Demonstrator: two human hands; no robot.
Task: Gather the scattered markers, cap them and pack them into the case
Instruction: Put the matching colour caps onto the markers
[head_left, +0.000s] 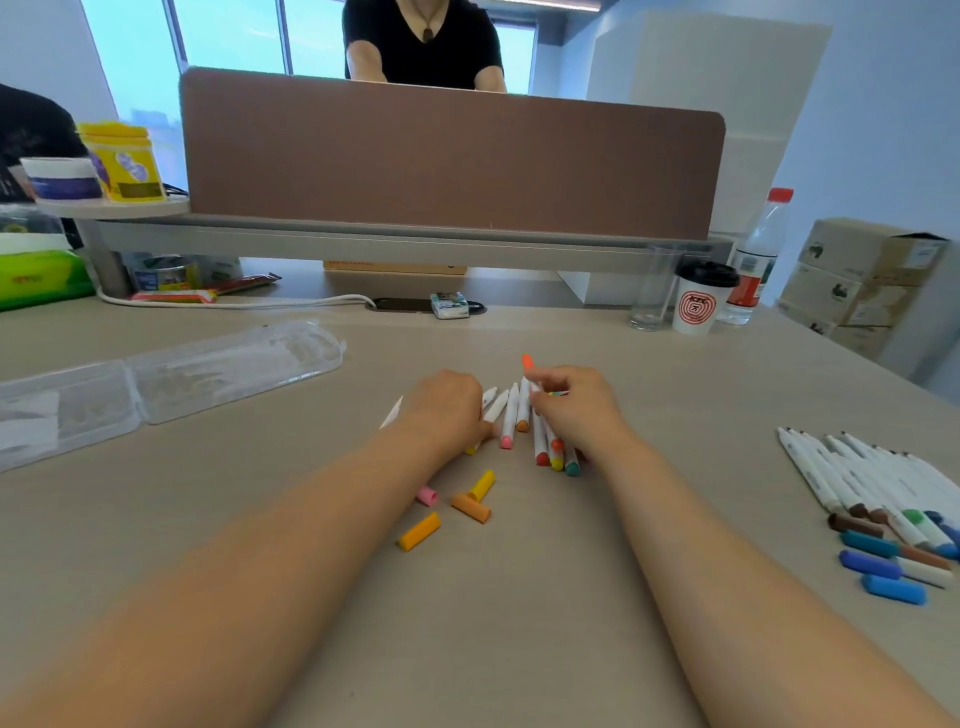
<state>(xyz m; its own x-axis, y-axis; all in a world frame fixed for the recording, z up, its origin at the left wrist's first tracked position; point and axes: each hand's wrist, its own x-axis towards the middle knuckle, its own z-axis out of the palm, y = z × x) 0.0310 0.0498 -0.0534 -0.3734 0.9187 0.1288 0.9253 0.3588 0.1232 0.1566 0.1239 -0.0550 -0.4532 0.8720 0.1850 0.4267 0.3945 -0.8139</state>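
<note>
A row of white markers (511, 415) with coloured ends lies at the middle of the table. My left hand (447, 408) rests curled on the row's left side, covering some markers. My right hand (576, 405) grips several markers on the right side, and an orange tip (528, 361) sticks up past its fingers. Loose caps lie nearer me: a yellow cap (482, 485), an orange cap (470, 508), a second orange cap (418, 531) and a pink cap (427, 495). The clear plastic case (156, 384) lies open at the left.
A second group of white markers (872, 488) with brown, green and blue caps lies at the right edge. A glass (655, 291), a paper cup (698, 301) and a bottle (756, 260) stand at the back right. A brown divider (452, 161) closes the far side, with a person behind it.
</note>
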